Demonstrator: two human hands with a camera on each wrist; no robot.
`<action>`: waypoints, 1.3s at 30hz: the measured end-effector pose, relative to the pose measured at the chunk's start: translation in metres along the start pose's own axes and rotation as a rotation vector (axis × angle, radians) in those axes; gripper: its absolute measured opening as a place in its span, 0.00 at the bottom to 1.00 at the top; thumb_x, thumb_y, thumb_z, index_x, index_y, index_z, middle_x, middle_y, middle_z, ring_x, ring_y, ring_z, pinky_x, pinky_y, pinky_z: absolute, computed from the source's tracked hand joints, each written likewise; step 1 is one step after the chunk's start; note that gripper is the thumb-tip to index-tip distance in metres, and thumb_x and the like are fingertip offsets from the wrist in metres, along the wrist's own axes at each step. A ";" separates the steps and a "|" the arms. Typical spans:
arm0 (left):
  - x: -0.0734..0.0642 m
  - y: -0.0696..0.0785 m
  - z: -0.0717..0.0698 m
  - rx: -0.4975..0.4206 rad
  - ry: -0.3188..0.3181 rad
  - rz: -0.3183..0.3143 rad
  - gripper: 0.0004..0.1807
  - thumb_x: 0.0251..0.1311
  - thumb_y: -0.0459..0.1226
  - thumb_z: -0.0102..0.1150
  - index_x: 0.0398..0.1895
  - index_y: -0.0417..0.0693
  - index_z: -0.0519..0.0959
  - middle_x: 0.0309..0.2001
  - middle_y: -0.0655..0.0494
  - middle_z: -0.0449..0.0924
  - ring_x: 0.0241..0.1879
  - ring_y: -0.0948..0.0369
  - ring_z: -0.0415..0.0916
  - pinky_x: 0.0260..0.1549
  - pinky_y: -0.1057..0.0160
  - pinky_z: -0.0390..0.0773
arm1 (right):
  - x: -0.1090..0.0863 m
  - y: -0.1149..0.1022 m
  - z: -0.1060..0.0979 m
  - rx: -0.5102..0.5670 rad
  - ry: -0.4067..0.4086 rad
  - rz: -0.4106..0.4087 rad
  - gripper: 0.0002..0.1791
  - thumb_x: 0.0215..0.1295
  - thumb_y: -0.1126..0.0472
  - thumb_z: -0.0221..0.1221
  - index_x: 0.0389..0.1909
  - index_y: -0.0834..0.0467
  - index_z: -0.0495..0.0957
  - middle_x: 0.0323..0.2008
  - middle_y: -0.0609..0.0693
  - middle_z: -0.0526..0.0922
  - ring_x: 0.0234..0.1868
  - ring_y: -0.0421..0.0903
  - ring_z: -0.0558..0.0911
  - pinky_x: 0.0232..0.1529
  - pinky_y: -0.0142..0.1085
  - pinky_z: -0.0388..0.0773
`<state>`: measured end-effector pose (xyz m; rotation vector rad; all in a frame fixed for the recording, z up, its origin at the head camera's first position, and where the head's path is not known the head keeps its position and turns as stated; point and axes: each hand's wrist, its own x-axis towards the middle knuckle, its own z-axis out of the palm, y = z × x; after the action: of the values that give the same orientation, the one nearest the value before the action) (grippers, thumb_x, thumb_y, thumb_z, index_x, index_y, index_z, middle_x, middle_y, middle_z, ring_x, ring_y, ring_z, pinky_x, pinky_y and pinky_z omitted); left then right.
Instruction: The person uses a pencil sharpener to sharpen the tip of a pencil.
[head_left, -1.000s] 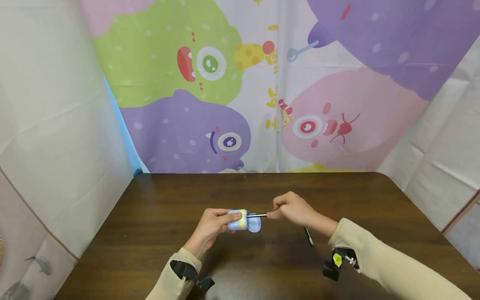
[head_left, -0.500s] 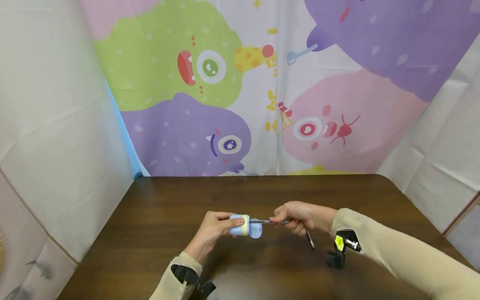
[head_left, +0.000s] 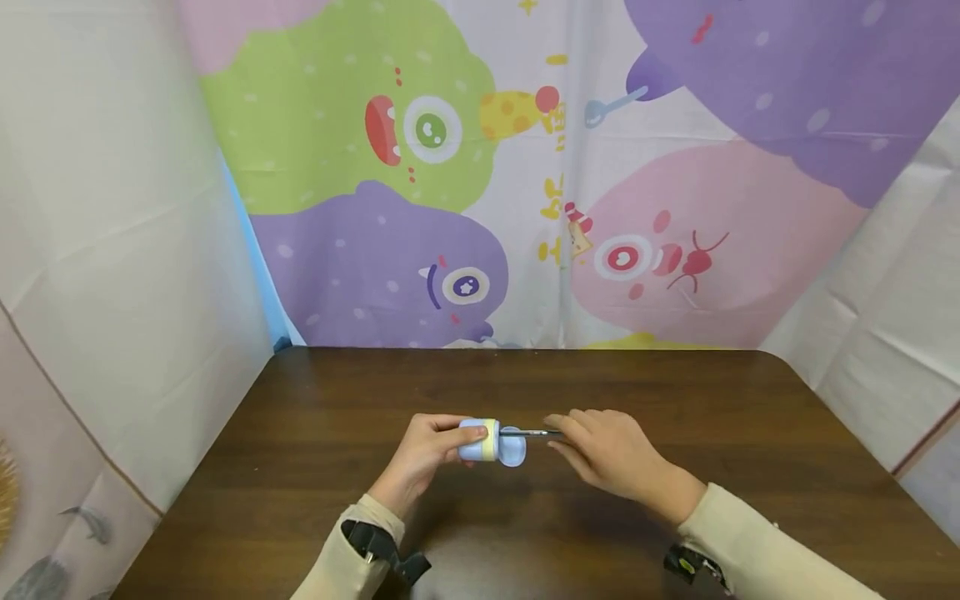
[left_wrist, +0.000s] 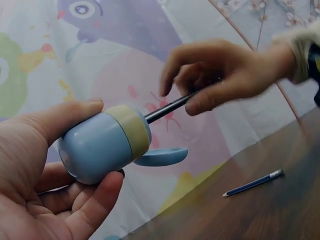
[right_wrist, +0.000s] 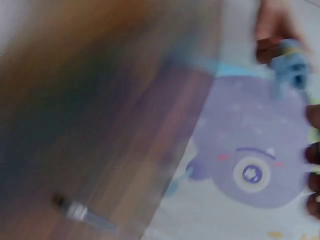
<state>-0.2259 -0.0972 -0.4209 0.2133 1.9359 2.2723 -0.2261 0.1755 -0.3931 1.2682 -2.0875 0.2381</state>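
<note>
My left hand (head_left: 423,454) grips a small blue pencil sharpener (left_wrist: 102,147) with a pale yellow band, tilted sideways, its round lid (left_wrist: 162,157) hanging open. A dark pencil (left_wrist: 170,108) sticks out of the sharpener's mouth toward the right. Around the pencil's outer end is my right hand (head_left: 618,454), fingers and thumb spread apart on either side of it; in the left wrist view the thumb overlaps the pencil and the index finger is lifted off it. Motion blurs this hand. The pencil's inserted tip is hidden.
A second pencil, dark blue with a silver-white end (left_wrist: 254,183), lies on the brown wooden table (head_left: 360,383); the right hand hides it in the head view. A cartoon-printed curtain (head_left: 525,167) hangs behind the table, with pale cloth on both sides.
My right hand has gone from pinching the pencil, then a curled grip turned over, to spread fingers around its end. It now covers the loose pencil. The left hand keeps its grip on the sharpener.
</note>
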 end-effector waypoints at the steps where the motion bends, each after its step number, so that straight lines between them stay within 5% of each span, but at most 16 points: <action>1: 0.000 0.001 -0.001 -0.003 -0.003 -0.003 0.19 0.54 0.29 0.68 0.42 0.17 0.79 0.28 0.50 0.82 0.24 0.61 0.78 0.23 0.66 0.81 | -0.002 0.002 0.003 -0.085 0.072 -0.083 0.12 0.75 0.56 0.52 0.45 0.58 0.81 0.25 0.44 0.77 0.19 0.40 0.72 0.16 0.31 0.67; 4: -0.001 0.002 -0.002 -0.007 -0.018 -0.006 0.19 0.54 0.29 0.67 0.43 0.17 0.78 0.29 0.50 0.82 0.24 0.62 0.78 0.23 0.66 0.81 | -0.005 0.009 0.009 -0.227 0.234 -0.268 0.14 0.75 0.62 0.48 0.42 0.58 0.83 0.24 0.48 0.75 0.20 0.45 0.72 0.16 0.34 0.66; 9: -0.002 0.003 0.000 -0.012 -0.031 -0.016 0.19 0.54 0.28 0.67 0.43 0.16 0.77 0.28 0.50 0.81 0.24 0.62 0.78 0.22 0.67 0.82 | 0.002 0.017 0.007 -0.219 0.381 -0.445 0.13 0.75 0.66 0.50 0.36 0.59 0.84 0.20 0.48 0.72 0.17 0.42 0.66 0.15 0.30 0.61; 13: -0.003 0.003 0.002 -0.021 -0.034 -0.043 0.20 0.56 0.27 0.65 0.45 0.14 0.76 0.29 0.50 0.81 0.25 0.62 0.78 0.22 0.67 0.82 | 0.016 0.016 0.003 -0.214 0.482 -0.515 0.10 0.72 0.61 0.57 0.34 0.61 0.84 0.16 0.46 0.66 0.14 0.38 0.60 0.13 0.27 0.55; 17: -0.005 0.003 0.003 -0.027 -0.025 -0.045 0.20 0.57 0.27 0.65 0.45 0.14 0.76 0.30 0.49 0.81 0.25 0.61 0.78 0.22 0.67 0.82 | 0.020 0.015 0.007 -0.190 0.535 -0.487 0.10 0.69 0.60 0.60 0.32 0.61 0.84 0.14 0.45 0.61 0.13 0.36 0.55 0.11 0.27 0.50; 21: -0.005 0.003 0.004 -0.031 0.006 -0.032 0.19 0.55 0.27 0.65 0.44 0.14 0.77 0.29 0.49 0.81 0.25 0.62 0.78 0.21 0.67 0.81 | 0.012 0.010 0.019 -0.067 0.491 -0.320 0.15 0.71 0.55 0.60 0.26 0.58 0.83 0.13 0.43 0.68 0.10 0.35 0.60 0.08 0.25 0.56; 25: -0.005 0.002 0.003 -0.029 0.024 -0.034 0.19 0.55 0.27 0.66 0.44 0.15 0.77 0.28 0.50 0.81 0.24 0.62 0.78 0.21 0.68 0.80 | 0.004 0.001 0.025 0.148 0.360 -0.051 0.18 0.71 0.48 0.59 0.23 0.53 0.79 0.18 0.41 0.81 0.10 0.31 0.68 0.11 0.20 0.63; 29: -0.003 0.001 0.004 -0.030 0.031 -0.036 0.18 0.56 0.27 0.65 0.43 0.16 0.78 0.27 0.50 0.81 0.24 0.63 0.77 0.21 0.68 0.80 | 0.004 -0.005 0.018 0.382 0.216 0.223 0.11 0.61 0.52 0.67 0.23 0.49 0.79 0.22 0.41 0.86 0.13 0.27 0.63 0.13 0.19 0.58; 33: -0.002 0.001 0.006 -0.032 0.038 -0.030 0.18 0.55 0.28 0.66 0.42 0.16 0.78 0.27 0.50 0.81 0.24 0.63 0.76 0.20 0.69 0.79 | 0.009 -0.010 0.006 0.590 0.041 0.484 0.11 0.55 0.61 0.72 0.20 0.49 0.79 0.17 0.38 0.80 0.16 0.30 0.60 0.15 0.23 0.56; 39: -0.002 0.000 0.008 -0.023 0.042 -0.034 0.17 0.55 0.28 0.67 0.41 0.18 0.79 0.28 0.50 0.81 0.25 0.62 0.77 0.21 0.68 0.80 | 0.020 -0.004 -0.009 0.871 -0.268 0.844 0.17 0.62 0.58 0.68 0.17 0.58 0.76 0.12 0.39 0.60 0.15 0.35 0.56 0.16 0.28 0.51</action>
<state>-0.2223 -0.0898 -0.4195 0.1307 1.9177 2.2939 -0.2243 0.1635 -0.3742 0.7453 -2.7758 1.5473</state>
